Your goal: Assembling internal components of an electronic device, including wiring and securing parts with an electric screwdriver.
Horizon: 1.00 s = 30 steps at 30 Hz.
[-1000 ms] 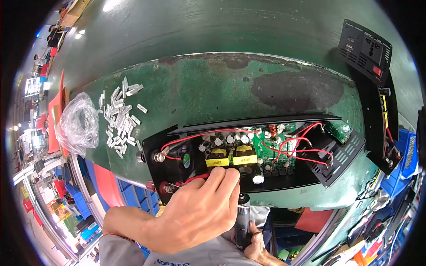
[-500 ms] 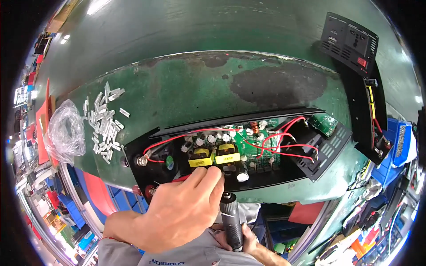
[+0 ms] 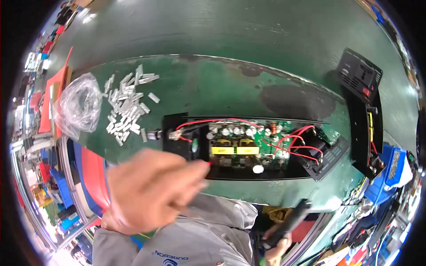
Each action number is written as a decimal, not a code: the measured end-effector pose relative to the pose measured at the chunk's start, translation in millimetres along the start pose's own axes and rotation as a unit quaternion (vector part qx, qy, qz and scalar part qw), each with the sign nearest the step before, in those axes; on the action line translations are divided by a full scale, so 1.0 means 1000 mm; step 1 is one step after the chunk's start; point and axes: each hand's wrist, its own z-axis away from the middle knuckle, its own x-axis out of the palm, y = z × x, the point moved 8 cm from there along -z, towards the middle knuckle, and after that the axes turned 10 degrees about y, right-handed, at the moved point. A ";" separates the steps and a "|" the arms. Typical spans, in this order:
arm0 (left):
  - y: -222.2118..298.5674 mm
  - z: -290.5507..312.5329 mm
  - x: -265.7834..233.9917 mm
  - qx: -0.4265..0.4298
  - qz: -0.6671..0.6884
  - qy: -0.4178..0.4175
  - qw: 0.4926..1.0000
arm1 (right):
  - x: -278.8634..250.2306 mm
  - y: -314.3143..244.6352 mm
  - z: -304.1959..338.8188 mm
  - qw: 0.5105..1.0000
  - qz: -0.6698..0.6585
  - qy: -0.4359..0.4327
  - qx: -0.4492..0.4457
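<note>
A long black device housing (image 3: 248,176) lies open on the green bench. Inside it are a green circuit board (image 3: 282,137), two yellow-wrapped transformers (image 3: 222,150) and red wires (image 3: 222,120). My left hand (image 3: 151,190) is at the housing's near left corner and hides part of it. Motion smears its fingers, which look bent, and whether they hold anything is unclear. Low on the right, my right hand (image 3: 276,253) is wrapped round a black cylindrical electric screwdriver (image 3: 288,224), tilted up to the right and apart from the housing. A vented black end panel (image 3: 330,157) sits at the housing's right end.
Small silvery metal clips (image 3: 128,106) lie in a loose pile on the left, beside a clear plastic bag (image 3: 80,104). Another black housing (image 3: 361,128) with a socket panel (image 3: 359,73) stands at the right, near a blue bin (image 3: 392,168).
My left hand has pulled back leftward from the transformers. My right hand has swung right with the screwdriver, away from the housing. The whole view has shifted.
</note>
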 end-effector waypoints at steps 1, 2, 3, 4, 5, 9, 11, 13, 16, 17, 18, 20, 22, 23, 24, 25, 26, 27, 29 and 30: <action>-0.019 0.006 -0.013 -0.054 -0.006 0.057 0.997 | -0.017 -0.018 -0.004 0.995 0.062 0.074 -0.040; -0.037 0.018 -0.033 -0.110 -0.030 0.116 0.987 | -0.029 -0.031 -0.010 0.990 0.100 0.083 -0.045; -0.053 0.027 -0.050 -0.143 -0.054 0.139 0.978 | -0.067 -0.007 -0.006 0.966 0.029 0.217 -0.136; -0.070 0.039 -0.060 -0.175 -0.065 0.157 0.970 | -0.054 -0.036 -0.017 0.978 0.083 0.187 -0.026; -0.089 0.050 -0.068 -0.205 -0.071 0.177 0.960 | -0.041 -0.068 -0.022 0.974 0.143 0.157 0.079; -0.152 0.097 -0.073 -0.292 -0.060 0.213 0.931 | -0.039 -0.138 -0.066 0.829 0.474 0.202 -0.220; -0.175 0.122 -0.076 -0.340 -0.062 0.211 0.914 | -0.021 -0.169 -0.062 0.747 0.517 0.222 -0.354; -0.189 0.138 -0.073 -0.357 -0.065 0.184 0.913 | -0.013 -0.184 -0.060 0.689 0.525 0.279 -0.414; -0.199 0.142 -0.064 -0.357 -0.065 0.162 0.918 | -0.005 -0.198 -0.063 0.674 0.505 0.294 -0.453; -0.201 0.138 -0.058 -0.334 -0.051 0.165 0.927 | 0.008 -0.207 -0.059 0.675 0.506 0.284 -0.457; -0.202 0.133 -0.053 -0.310 -0.037 0.168 0.935 | 0.019 -0.214 -0.055 0.675 0.508 0.276 -0.459; -0.206 0.121 -0.047 -0.299 -0.029 0.183 0.936 | 0.040 -0.220 -0.050 0.722 0.442 0.228 -0.481; -0.200 0.107 -0.040 -0.272 -0.075 0.137 0.950 | 0.055 -0.225 -0.046 0.725 0.437 0.199 -0.494; -0.202 0.105 -0.037 -0.274 -0.091 0.139 0.947 | 0.059 -0.227 -0.043 0.736 0.424 0.195 -0.490; -0.202 0.104 -0.035 -0.267 -0.090 0.148 0.948 | 0.064 -0.228 -0.041 0.750 0.406 0.192 -0.486; -0.202 0.106 -0.033 -0.266 -0.093 0.147 0.948 | 0.072 -0.234 -0.034 0.733 0.429 0.178 -0.497; -0.204 0.106 -0.033 -0.262 -0.100 0.147 0.949 | 0.070 -0.230 -0.033 0.768 0.384 0.176 -0.481; -0.205 0.107 -0.034 -0.230 -0.094 0.166 0.954 | 0.070 -0.222 -0.036 0.803 0.332 0.168 -0.465; -0.208 0.110 -0.030 -0.256 -0.124 0.137 0.949 | 0.081 -0.223 -0.028 0.740 0.329 0.146 -0.568; -0.195 0.104 -0.039 -0.232 -0.104 0.184 0.949 | 0.086 -0.223 -0.023 0.729 0.322 0.141 -0.588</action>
